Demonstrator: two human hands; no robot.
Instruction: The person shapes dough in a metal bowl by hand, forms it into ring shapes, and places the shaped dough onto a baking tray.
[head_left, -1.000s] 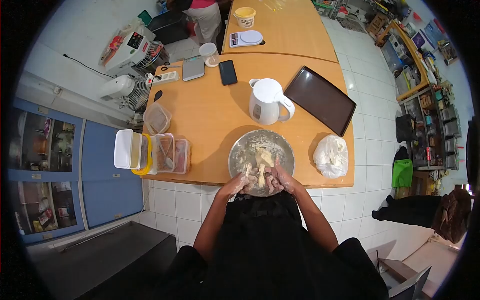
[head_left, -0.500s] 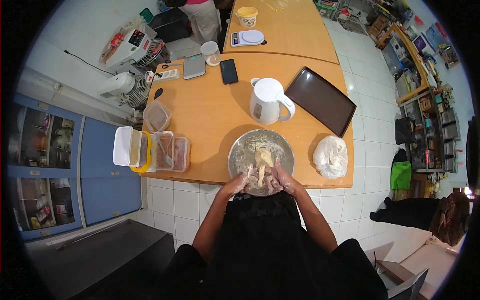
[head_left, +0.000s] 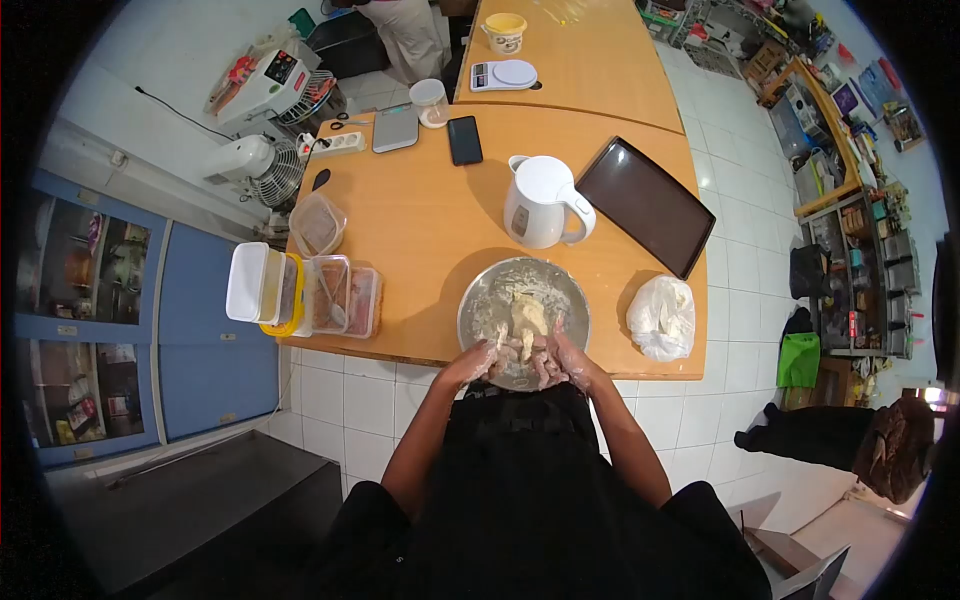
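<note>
From my remote seat I see the left hand (head_left: 482, 362) and right hand (head_left: 566, 362) at the near side of the metal bowl (head_left: 470, 303), smeared fingers loosely curled; whether they grip anything I cannot tell. The dough (head_left: 528, 314) lies between and just beyond the fingers, and I judge it soft, sticky and light, best gathered from both sides rather than pinched at its thin end.

Pale, ragged dough (head_left: 528, 314) lies in a smeared metal bowl (head_left: 474, 318).
</note>
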